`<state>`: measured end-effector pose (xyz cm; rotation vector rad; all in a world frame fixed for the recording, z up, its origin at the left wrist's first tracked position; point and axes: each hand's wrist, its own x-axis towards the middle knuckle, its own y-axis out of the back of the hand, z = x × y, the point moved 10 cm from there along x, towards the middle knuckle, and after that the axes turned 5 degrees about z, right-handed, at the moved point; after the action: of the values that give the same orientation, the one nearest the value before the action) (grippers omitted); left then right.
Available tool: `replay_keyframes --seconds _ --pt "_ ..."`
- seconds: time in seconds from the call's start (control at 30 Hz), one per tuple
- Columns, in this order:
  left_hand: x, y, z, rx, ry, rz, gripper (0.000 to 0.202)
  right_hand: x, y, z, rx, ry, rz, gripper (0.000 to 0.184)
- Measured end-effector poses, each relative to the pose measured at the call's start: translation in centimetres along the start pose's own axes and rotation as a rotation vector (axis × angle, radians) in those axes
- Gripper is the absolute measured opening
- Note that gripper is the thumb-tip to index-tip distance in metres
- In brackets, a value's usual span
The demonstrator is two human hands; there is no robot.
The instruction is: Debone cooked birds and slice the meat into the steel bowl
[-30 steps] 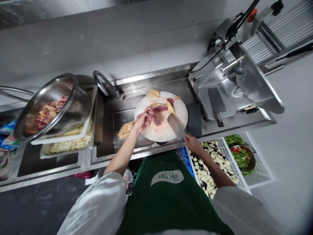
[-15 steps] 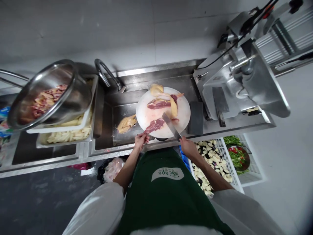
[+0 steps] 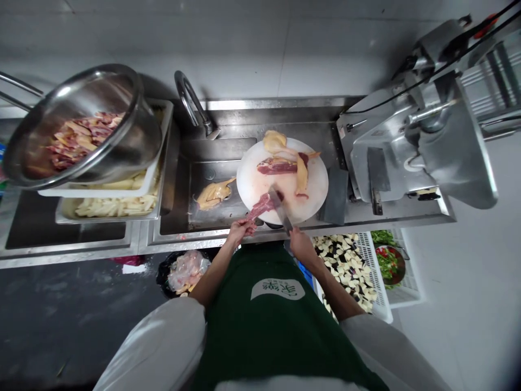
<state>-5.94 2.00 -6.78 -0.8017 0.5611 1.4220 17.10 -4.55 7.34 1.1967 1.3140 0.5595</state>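
Note:
My left hand (image 3: 241,230) is closed on the near end of a strip of raw red meat (image 3: 261,205) that reaches onto the round white cutting board (image 3: 248,179). In my right hand (image 3: 302,245) is the handle of a cleaver (image 3: 281,210); its slightly blurred blade lies across the far end of that strip. Farther back on the board are a yellow-skinned poultry leg (image 3: 275,142), a dark red slab of meat (image 3: 277,166) and an upright strip of yellow skin (image 3: 302,176). A yellowish poultry piece (image 3: 214,194) rests in the sink (image 3: 185,187) to the left.
A tilted steel bowl (image 3: 140,130) of cut meat sits on trays of pale strips at left, beside the faucet (image 3: 195,103). Right stand a slicer (image 3: 456,141) and a second cleaver (image 3: 377,172). Below are a white crate (image 3: 381,293) of cut eggplant and a bagged bin (image 3: 189,271).
The cleaver blade has moved from right of the meat strip onto its far end, my right hand shifting left. The whole view has shifted somewhat.

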Motion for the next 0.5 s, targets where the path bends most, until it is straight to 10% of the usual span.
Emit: replay_keyframes --seconds 0.1,0.27,0.5 --pt "0.5 0.7 0.1 -0.003 0.014 0.016 0.022 -0.4 -0.3 0.4 -0.067 0.014 -0.116 0.027" --pt "1.1 0.7 0.2 0.008 0.011 -0.029 0.028 -1.2 3.2 -0.8 -0.102 -0.085 0.109 0.040" --pt "1.5 1.0 1.5 -0.038 -0.058 -0.005 0.033 -0.7 -4.7 -2.6 -0.040 0.044 -0.208 0.031"
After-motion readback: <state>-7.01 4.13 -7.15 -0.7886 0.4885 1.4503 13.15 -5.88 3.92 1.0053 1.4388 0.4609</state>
